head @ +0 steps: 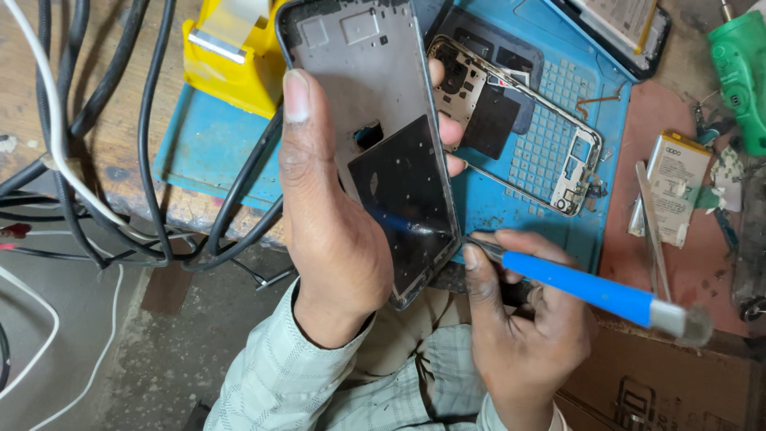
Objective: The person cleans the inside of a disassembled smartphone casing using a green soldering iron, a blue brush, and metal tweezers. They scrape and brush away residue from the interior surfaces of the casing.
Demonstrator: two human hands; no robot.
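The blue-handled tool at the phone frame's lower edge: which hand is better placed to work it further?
Probably the right. The right hand grips the blue-handled tool, its tip at the phone frame edge. The left hand is wrapped around the frame, steadying it.

Phone frame (375,104): grey inside w/ black panel, dark rim. Tool (586,287): blue handle, grey end. Work mat (527,160): blue, grid pattern. Holder (231,64): yellow. Cables (152,160): black, one white. Sleeve (279,375): pale green, faint check. Battery (674,187): white/gold.
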